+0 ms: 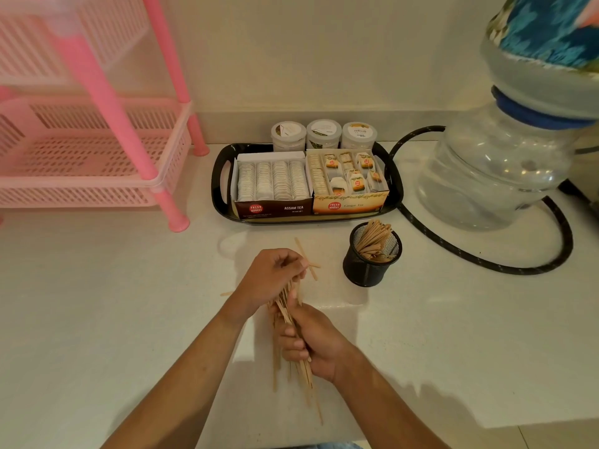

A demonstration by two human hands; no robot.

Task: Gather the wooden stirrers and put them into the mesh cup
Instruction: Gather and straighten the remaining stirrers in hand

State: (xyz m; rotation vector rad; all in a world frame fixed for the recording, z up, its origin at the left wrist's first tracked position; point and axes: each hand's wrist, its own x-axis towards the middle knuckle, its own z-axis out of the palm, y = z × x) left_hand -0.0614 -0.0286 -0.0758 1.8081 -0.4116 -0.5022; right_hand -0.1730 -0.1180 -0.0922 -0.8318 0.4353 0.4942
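Both hands, left (270,277) and right (312,343), grip a bundle of stirrers (291,367). Cup (371,254) near boxes (311,186) labelled "Assam Tea" and "Ginger Tea".

Left grip (270,277) curled, apparently pinching; right grip (311,343) curled tight.

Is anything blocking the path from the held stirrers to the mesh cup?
Nothing visible. Both hands, left and right, grip the stirrer bundle; bare counter lies between it and the mesh cup, already partly filled.
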